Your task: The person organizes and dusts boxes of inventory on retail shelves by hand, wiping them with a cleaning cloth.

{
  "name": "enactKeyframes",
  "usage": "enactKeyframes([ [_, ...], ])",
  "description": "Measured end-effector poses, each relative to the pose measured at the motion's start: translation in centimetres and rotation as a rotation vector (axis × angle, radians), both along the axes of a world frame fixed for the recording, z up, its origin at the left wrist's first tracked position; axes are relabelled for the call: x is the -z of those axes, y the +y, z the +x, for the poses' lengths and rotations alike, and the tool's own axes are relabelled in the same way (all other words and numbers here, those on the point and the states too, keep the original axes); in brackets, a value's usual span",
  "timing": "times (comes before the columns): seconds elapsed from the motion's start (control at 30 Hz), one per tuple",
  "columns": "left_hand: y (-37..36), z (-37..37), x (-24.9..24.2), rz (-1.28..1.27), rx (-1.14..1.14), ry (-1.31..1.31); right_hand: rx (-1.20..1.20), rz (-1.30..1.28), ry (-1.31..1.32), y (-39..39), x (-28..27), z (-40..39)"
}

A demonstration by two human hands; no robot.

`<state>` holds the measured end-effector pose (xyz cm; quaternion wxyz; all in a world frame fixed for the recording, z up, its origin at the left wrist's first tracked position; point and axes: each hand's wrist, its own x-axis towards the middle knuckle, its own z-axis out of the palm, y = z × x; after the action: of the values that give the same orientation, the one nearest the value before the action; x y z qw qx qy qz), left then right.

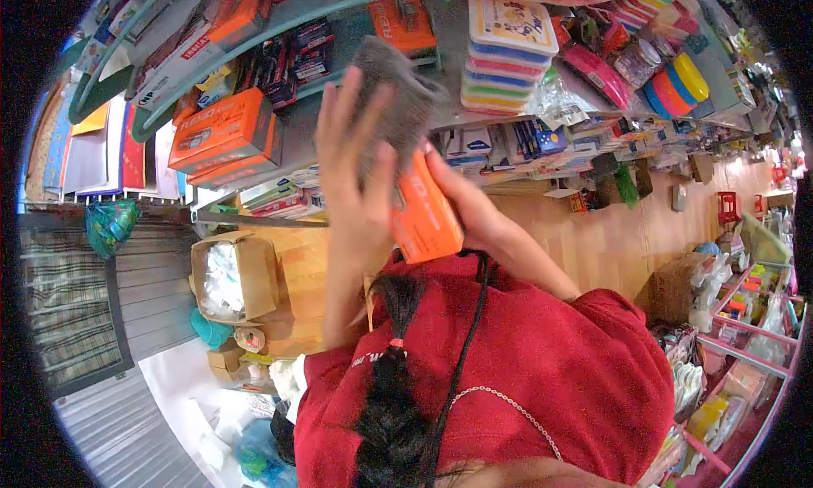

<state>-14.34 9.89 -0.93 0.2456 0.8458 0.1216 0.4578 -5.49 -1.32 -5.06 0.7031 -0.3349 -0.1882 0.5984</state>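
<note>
My left hand (345, 153) is closed around a dark grey cloth (394, 98), its fingers slightly blurred. The cloth lies against the upper end of an orange box (428, 217) and hides that end. White lettering runs along the box, which is tilted in front of my chest. From the other side my right hand (470, 208) grips the box, with the thumb near the cloth's lower edge. Just beyond both hands is a shelf with similar orange boxes (222, 132) at the left and a stack of colourful-edged packs (508, 52) at the right.
Teal metal rails (229, 64) border the shelf at upper left. An open cardboard box (262, 276) with white contents stands on the wooden floor below. At lower right is a pink-edged rack (754, 357) of small goods. A green bag (112, 225) hangs at the left.
</note>
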Motion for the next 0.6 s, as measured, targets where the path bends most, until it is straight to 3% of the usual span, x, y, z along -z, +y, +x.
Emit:
enactKeyframes([
  [0.07, 0.8, 0.0, 0.2, -0.799, 0.211, -0.23, -0.055, 0.092, 0.025, 0.2, 0.8, -0.6],
  [0.17, -0.1, -0.4, 2.2, -1.004, 0.034, -0.237, -0.33, 0.354, 0.473, -0.2, 4.3, 0.4],
  [0.2, -0.3, -0.3, 2.7, -1.071, -0.021, -0.242, -0.346, 0.325, 0.431, -0.2, 4.0, 0.5],
  [0.27, -0.3, 0.2, 3.1, -0.85, 0.057, -0.319, -0.37, 0.266, 0.346, -0.3, 2.7, 0.8],
  [0.33, -0.3, 0.4, 2.7, -0.798, 0.014, -0.308, -0.218, -0.036, 0.103, -0.5, 0.9, 0.6],
  [0.4, -0.7, 0.6, 2.1, -0.809, -0.043, -0.31, -0.089, -0.217, 0.079, -0.6, 0.8, 0.2],
  [0.43, -1.0, 0.7, 1.7, -0.844, -0.078, -0.316, -0.167, -0.201, 0.119, -0.3, 1.1, 0.6],
  [0.6, -1.4, 0.6, 3.2, -0.882, -0.074, -0.31, 0.01, -0.174, 0.011, 0.7, 1.5, 0.1],
])
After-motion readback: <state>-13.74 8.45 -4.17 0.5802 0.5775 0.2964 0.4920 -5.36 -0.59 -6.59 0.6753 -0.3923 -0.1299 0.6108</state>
